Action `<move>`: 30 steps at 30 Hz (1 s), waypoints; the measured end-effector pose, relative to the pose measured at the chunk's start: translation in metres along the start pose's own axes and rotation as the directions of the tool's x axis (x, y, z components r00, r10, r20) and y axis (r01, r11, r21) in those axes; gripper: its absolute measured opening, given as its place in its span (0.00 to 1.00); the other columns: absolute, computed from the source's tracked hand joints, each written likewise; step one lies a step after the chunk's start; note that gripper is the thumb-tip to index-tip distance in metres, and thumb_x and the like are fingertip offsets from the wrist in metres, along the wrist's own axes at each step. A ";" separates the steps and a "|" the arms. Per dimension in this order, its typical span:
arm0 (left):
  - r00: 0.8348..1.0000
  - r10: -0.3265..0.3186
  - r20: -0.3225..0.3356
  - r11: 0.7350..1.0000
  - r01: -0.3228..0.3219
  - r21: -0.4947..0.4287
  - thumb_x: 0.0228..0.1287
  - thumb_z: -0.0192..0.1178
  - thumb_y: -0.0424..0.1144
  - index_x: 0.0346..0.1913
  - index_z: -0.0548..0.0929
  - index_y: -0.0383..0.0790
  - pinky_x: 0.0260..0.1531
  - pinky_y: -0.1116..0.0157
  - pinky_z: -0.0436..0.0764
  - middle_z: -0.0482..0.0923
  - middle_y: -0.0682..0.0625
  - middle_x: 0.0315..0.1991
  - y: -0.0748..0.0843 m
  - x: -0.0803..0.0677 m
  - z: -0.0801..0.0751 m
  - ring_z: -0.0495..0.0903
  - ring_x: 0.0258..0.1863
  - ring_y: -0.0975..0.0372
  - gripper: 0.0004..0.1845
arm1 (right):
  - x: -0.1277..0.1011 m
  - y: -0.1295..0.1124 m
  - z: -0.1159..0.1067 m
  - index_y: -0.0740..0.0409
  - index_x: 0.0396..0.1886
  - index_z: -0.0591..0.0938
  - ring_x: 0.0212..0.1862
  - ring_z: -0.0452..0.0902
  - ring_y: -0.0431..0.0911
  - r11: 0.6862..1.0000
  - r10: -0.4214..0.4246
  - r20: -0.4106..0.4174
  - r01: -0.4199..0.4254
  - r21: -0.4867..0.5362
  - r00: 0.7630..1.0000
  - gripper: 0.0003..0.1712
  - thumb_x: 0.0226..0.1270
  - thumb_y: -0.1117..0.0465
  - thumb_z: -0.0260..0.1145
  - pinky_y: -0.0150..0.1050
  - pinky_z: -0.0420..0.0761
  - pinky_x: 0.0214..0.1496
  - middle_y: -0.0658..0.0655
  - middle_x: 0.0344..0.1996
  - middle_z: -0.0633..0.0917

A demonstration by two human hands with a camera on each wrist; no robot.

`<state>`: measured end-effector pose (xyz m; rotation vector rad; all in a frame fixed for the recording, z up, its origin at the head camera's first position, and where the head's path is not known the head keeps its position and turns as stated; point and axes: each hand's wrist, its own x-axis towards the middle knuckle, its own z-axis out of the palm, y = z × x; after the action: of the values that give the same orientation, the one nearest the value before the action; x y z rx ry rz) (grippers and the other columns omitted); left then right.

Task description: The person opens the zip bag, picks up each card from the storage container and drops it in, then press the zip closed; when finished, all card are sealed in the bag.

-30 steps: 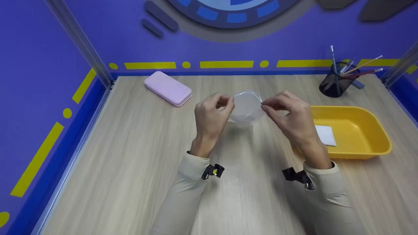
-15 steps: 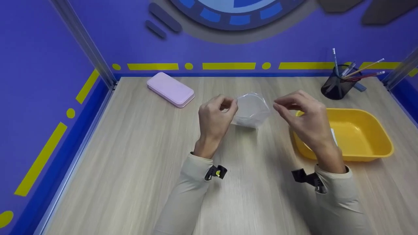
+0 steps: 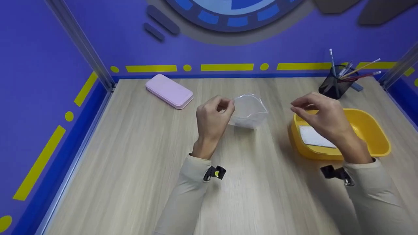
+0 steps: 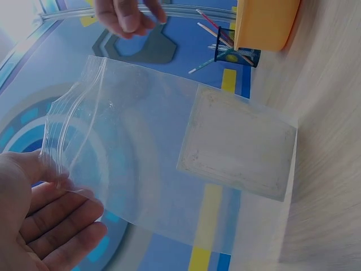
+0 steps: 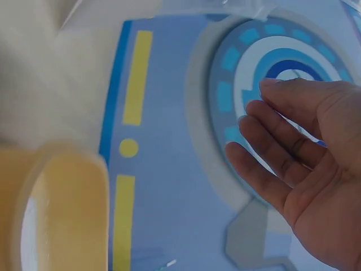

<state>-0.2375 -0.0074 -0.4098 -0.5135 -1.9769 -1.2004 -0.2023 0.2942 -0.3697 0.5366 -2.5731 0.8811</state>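
My left hand [image 3: 214, 120] pinches the top edge of a clear zip bag [image 3: 249, 107] near its corner. The bag's mouth gapes, and it hangs with its bottom close over the table. In the left wrist view, a flat whitish rectangle [image 4: 240, 144] with a faint patterned border shows in the lower part of the bag [image 4: 130, 135]. Nothing is held by my right hand [image 3: 323, 116], which hovers over the left part of the yellow tray [image 3: 375, 130], fingers loosely bent. Beneath it in the tray lies a white flat card [image 3: 315, 137], partly hidden by the hand.
A pink case [image 3: 169, 91] lies at the back left of the wooden table [image 3: 147, 163]. Behind the tray stands a black mesh cup [image 3: 334, 86] with several pencils, a small blue-grey block [image 3: 357, 86] beside it. Blue panels [image 3: 222, 49] enclose the back and sides.
My right hand has let go of the bag's edge and moved right, over the tray. The left hand keeps its pinch on the bag, whose mouth now gapes wider.
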 end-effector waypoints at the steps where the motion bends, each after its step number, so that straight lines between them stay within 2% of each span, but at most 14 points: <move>1: 1.000 -0.001 0.000 1.000 0.001 0.000 0.63 0.72 0.29 0.31 0.88 0.34 0.32 0.66 0.86 0.88 0.47 0.29 0.000 0.000 0.000 0.87 0.26 0.60 0.04 | 0.000 0.005 -0.002 0.59 0.48 0.89 0.44 0.79 0.34 1.000 0.008 0.022 -0.008 -0.011 1.000 0.08 0.70 0.68 0.74 0.16 0.73 0.50 0.54 0.44 0.88; 5: 1.000 -0.004 -0.003 1.000 0.004 0.003 0.63 0.72 0.29 0.32 0.89 0.34 0.31 0.65 0.86 0.89 0.47 0.29 0.000 0.000 0.000 0.87 0.26 0.60 0.03 | -0.001 0.024 -0.009 0.59 0.48 0.90 0.44 0.80 0.39 0.999 0.037 0.109 -0.032 -0.042 0.993 0.07 0.73 0.67 0.73 0.15 0.72 0.49 0.55 0.43 0.89; 10: 1.000 -0.001 -0.004 1.000 0.001 0.003 0.63 0.72 0.29 0.32 0.89 0.34 0.31 0.64 0.86 0.89 0.47 0.29 -0.001 0.000 0.000 0.87 0.26 0.60 0.03 | -0.004 0.049 -0.015 0.61 0.49 0.89 0.44 0.80 0.39 0.996 0.084 0.207 -0.078 -0.038 0.975 0.08 0.74 0.66 0.72 0.14 0.71 0.47 0.56 0.44 0.89; 16: 1.000 0.004 -0.003 1.000 -0.004 0.002 0.63 0.72 0.29 0.32 0.89 0.34 0.31 0.64 0.86 0.88 0.47 0.29 -0.001 0.000 -0.001 0.87 0.26 0.60 0.03 | -0.009 0.075 -0.014 0.64 0.51 0.88 0.46 0.83 0.53 0.988 0.150 0.299 -0.133 -0.076 0.942 0.09 0.76 0.65 0.70 0.14 0.69 0.45 0.60 0.45 0.89; 22: 1.000 -0.005 0.002 1.000 0.005 0.011 0.64 0.72 0.29 0.32 0.89 0.34 0.32 0.66 0.86 0.89 0.46 0.29 -0.001 0.000 -0.001 0.87 0.27 0.59 0.03 | -0.010 0.093 -0.009 0.66 0.54 0.88 0.48 0.84 0.56 0.977 0.209 0.360 -0.176 -0.122 0.909 0.12 0.75 0.65 0.71 0.15 0.69 0.45 0.63 0.46 0.89; 25: 1.000 -0.011 0.002 1.000 0.011 0.011 0.64 0.72 0.29 0.32 0.89 0.34 0.32 0.67 0.86 0.89 0.46 0.29 -0.002 0.000 -0.001 0.87 0.27 0.59 0.03 | -0.010 0.101 -0.005 0.66 0.56 0.87 0.48 0.83 0.56 0.968 0.247 0.394 -0.206 -0.142 0.885 0.14 0.75 0.65 0.70 0.23 0.76 0.48 0.64 0.48 0.88; 28: 1.000 -0.013 0.001 1.000 0.013 0.011 0.64 0.72 0.29 0.32 0.89 0.34 0.32 0.67 0.86 0.89 0.46 0.29 -0.001 0.000 -0.001 0.87 0.27 0.59 0.03 | -0.011 0.108 0.000 0.67 0.58 0.86 0.49 0.81 0.57 0.957 0.289 0.428 -0.243 -0.158 0.857 0.16 0.75 0.65 0.70 0.43 0.84 0.56 0.65 0.50 0.87; 30: 1.000 -0.015 0.001 1.000 0.015 0.009 0.63 0.72 0.29 0.32 0.89 0.34 0.32 0.67 0.85 0.88 0.46 0.29 0.000 0.000 -0.001 0.87 0.27 0.59 0.03 | -0.012 0.112 0.003 0.67 0.59 0.85 0.49 0.80 0.57 0.951 0.307 0.442 -0.259 -0.166 0.843 0.17 0.75 0.65 0.71 0.56 0.83 0.59 0.65 0.51 0.87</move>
<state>-0.2372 -0.0089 -0.4094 -0.4955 -1.9899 -1.2000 -0.2447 0.3770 -0.4331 0.3738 -3.1829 0.7793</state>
